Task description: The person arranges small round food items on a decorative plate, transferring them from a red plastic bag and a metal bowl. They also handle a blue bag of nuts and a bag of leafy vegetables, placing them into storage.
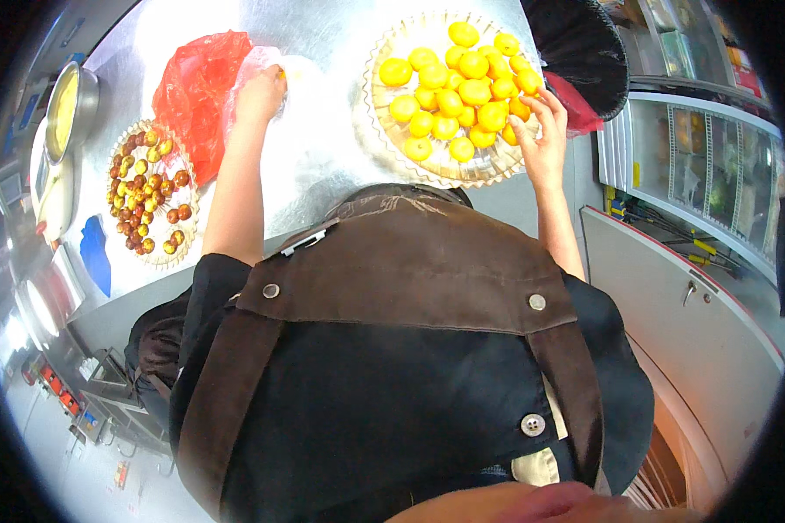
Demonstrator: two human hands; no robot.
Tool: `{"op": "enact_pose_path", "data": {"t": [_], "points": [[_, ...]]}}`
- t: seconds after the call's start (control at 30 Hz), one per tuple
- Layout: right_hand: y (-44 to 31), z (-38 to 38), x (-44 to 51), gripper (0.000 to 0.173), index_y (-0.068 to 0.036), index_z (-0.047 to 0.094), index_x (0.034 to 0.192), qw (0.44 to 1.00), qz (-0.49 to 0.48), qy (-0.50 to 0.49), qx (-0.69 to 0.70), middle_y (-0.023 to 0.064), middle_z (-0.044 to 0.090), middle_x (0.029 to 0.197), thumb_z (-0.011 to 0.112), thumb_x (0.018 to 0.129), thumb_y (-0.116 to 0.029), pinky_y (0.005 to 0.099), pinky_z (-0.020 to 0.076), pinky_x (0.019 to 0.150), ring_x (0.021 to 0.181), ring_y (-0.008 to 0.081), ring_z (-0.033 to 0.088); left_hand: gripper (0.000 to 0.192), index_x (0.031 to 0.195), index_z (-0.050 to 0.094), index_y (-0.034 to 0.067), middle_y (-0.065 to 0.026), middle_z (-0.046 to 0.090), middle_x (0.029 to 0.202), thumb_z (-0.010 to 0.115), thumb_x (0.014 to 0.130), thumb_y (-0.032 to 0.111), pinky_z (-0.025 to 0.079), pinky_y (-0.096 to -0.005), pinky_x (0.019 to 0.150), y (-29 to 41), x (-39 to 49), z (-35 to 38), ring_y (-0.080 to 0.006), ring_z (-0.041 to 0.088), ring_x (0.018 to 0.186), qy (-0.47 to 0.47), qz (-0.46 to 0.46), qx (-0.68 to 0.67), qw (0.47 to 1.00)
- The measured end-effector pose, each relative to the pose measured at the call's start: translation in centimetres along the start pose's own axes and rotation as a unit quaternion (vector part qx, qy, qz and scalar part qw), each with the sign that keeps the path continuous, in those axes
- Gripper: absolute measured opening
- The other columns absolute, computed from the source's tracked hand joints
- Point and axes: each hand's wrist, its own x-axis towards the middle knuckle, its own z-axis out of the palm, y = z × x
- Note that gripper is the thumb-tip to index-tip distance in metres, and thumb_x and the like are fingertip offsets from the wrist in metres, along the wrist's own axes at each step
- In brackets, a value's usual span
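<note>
On the metal table lies a scalloped, ribbed glass platter with many small mandarins spread and heaped on it. My right hand is at the platter's right edge, thumb and fingers apart, the fingertips against the outermost mandarins. My left hand is curled at a thin translucent plastic bag, gripping its film. A bit of orange shows by the fingertips; what it belongs to is hidden. Just left of that hand lies a crumpled red plastic bag.
A second scalloped platter at left holds brown-and-green jujubes. Beyond it are a metal bowl with yellow contents and a blue piece. A black-lined bin stands at the right, near a glass-fronted cabinet.
</note>
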Motion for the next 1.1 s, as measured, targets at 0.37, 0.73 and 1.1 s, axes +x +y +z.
{"op": "enact_pose_path", "data": {"t": [0.37,0.73,1.1], "points": [[-0.2,-0.8,-1.0,0.025,-0.007,0.061,0.106,0.997,0.062,-0.003,-0.037,0.0124,0.057,0.108,0.063,0.081,-0.011,0.0377,0.0417,0.093,0.106,0.0286,0.053,0.023,0.101,0.057,0.004,-0.02,0.064,0.094,0.056,0.084,0.019,0.051,-0.0467,0.076,0.8,-1.6,-0.2,-0.0378,0.064,0.087,0.06,0.011,0.012,0.998],[-6.3,-0.5,3.1,0.025,-0.007,0.061,0.11,0.998,-0.054,0.019,0.014,0.0115,0.058,0.111,0.061,0.085,-0.009,0.0326,0.0483,0.078,0.099,0.0229,0.057,0.028,0.102,0.057,-0.002,-0.0234,0.064,0.092,0.057,0.085,0.021,0.048,-0.0447,0.08,5.1,-10.3,-11.7,-0.0382,0.062,0.09,0.042,0.077,-0.087,0.992],[-20.7,6.5,4.1,0.046,-0.004,0.045,0.125,0.83,-0.019,-0.295,0.472,0.0072,0.05,0.119,0.065,0.084,-0.002,0.0292,0.0488,0.086,0.108,0.0175,0.053,0.045,0.114,0.055,0.004,-0.0099,0.061,0.105,0.073,0.073,0.011,0.05,-0.0315,0.076,10.6,-13.4,-12.6,-0.0204,0.062,0.085,0.139,0.166,-0.373,0.902]]}}
